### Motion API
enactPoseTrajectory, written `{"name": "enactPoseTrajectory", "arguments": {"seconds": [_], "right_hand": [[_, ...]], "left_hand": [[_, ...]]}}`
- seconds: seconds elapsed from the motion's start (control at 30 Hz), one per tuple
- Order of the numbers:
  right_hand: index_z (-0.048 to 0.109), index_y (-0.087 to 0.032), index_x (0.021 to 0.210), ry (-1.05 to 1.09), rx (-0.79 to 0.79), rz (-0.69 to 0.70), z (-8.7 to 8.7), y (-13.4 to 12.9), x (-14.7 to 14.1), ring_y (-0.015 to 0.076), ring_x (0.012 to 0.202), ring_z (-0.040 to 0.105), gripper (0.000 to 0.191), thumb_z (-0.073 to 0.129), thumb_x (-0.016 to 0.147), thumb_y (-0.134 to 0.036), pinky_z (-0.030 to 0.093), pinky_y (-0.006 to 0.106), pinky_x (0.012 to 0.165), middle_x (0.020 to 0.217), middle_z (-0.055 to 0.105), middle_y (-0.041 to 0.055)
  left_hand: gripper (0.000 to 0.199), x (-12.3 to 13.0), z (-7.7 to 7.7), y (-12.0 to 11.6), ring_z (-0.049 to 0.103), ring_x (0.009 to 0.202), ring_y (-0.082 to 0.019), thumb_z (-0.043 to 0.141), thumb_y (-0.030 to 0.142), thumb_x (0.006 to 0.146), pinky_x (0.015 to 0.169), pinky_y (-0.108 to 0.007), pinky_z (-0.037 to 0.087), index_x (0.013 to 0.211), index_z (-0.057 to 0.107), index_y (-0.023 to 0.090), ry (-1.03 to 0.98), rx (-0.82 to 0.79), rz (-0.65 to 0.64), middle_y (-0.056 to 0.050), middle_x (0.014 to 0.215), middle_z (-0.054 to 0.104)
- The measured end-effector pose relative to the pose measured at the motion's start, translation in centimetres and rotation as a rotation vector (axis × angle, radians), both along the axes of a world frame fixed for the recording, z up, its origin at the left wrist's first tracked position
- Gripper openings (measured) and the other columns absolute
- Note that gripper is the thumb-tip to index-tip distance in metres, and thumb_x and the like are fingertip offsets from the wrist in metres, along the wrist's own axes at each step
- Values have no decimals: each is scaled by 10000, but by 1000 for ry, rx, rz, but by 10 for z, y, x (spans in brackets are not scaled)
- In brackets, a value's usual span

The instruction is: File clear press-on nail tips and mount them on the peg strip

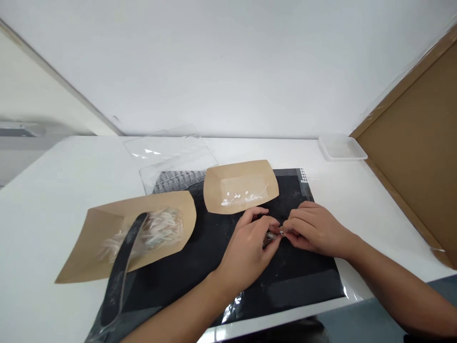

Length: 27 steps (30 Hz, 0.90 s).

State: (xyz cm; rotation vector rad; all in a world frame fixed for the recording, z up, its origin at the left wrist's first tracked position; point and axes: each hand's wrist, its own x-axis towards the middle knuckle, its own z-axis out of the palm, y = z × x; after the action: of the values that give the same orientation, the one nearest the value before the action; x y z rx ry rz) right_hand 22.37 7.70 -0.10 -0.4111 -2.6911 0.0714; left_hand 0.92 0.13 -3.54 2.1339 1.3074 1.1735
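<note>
My left hand is closed around a small, shiny, see-through piece, its kind too small to tell. Against its fingertips, my right hand is closed in a pinch on a tiny whitish bit that I cannot make out. Both hands are over a black mat. Just beyond them a brown paper tray holds several small white pieces. At the left, a larger brown paper tray holds a heap of thin clear strips or tubes.
A black strap-like piece crosses the front of the larger tray. Clear plastic trays lie behind it, and a sheet of white dots at the mat's far corner. A shallow clear container stands near a cardboard panel at right.
</note>
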Motion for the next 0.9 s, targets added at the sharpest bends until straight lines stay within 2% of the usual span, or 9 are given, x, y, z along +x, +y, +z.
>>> {"name": "enactPoseTrajectory", "arguments": {"seconds": [0.4, 0.5, 0.6, 0.9], "right_hand": [[586, -204, 972, -20, 12, -5, 1, -1, -1, 142, 687, 534, 81, 554, 1037, -168, 428, 308, 721, 779, 638, -13], [593, -201, 985, -19, 18, -3, 2, -1, -1, 140, 689, 539, 78, 549, 1043, -173, 441, 317, 765, 779, 641, -15], [601, -195, 985, -22, 26, -2, 3, -1, -2, 137, 688, 542, 84, 548, 1044, -171, 448, 327, 810, 778, 641, -16], [621, -188, 1009, -49, -31, 8, 3, -3, 0, 142, 715, 560, 96, 538, 1054, -175, 439, 336, 836, 815, 659, -3]], "left_hand": [[151, 2, 2, 1, 656, 1012, -244, 723, 108, 917, 977, -454, 585, 977, 641, 220, -3, 28, 39, -17, 889, 783], [154, 2, 2, 1, 649, 1007, -239, 727, 105, 914, 974, -443, 579, 971, 643, 220, -13, 29, 45, -9, 871, 779], [153, 2, 2, 1, 647, 917, -212, 715, 98, 922, 989, -447, 564, 964, 641, 225, -24, 33, 34, 7, 846, 770], [154, 2, 1, 1, 606, 801, -186, 691, 84, 938, 971, -450, 542, 906, 655, 230, 3, 44, 8, 22, 777, 743]]}}
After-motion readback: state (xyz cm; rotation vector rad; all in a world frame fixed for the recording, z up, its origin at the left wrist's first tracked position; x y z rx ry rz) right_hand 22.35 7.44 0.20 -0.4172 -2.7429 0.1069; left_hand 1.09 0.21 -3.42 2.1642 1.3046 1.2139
